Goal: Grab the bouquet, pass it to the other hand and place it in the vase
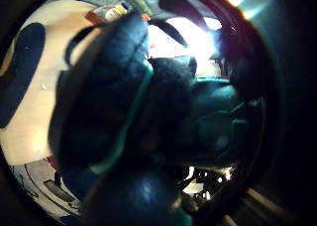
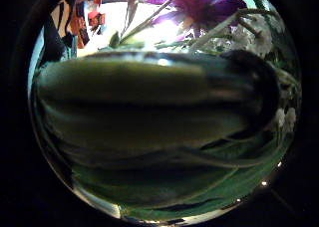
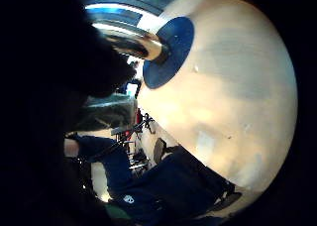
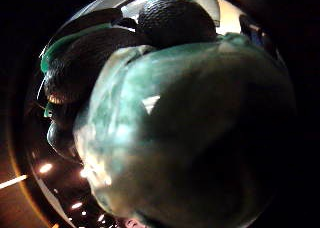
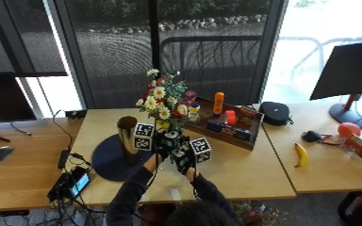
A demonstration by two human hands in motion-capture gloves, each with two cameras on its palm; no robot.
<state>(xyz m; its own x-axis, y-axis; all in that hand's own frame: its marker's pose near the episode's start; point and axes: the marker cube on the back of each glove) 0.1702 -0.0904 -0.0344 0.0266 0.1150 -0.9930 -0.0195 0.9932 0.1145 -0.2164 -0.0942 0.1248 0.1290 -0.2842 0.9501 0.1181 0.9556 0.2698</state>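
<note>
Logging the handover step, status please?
Both hands, left hand and right hand, grip the bouquet stems together. Bouquet upright, not yet in the vase. Vase beside them on the blue mat, mouth unobstructed.

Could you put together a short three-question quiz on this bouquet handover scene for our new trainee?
1. True or false: the bouquet already stands in the vase.
2. Which hands are on the bouquet's stems? A) left only B) right only C) both
3. Fill in: the vase stands on a dark blue round ____.

Key:
1. False: the left hand and right hand hold it upright beside the vase.
2. C.
3. Mat.
</note>
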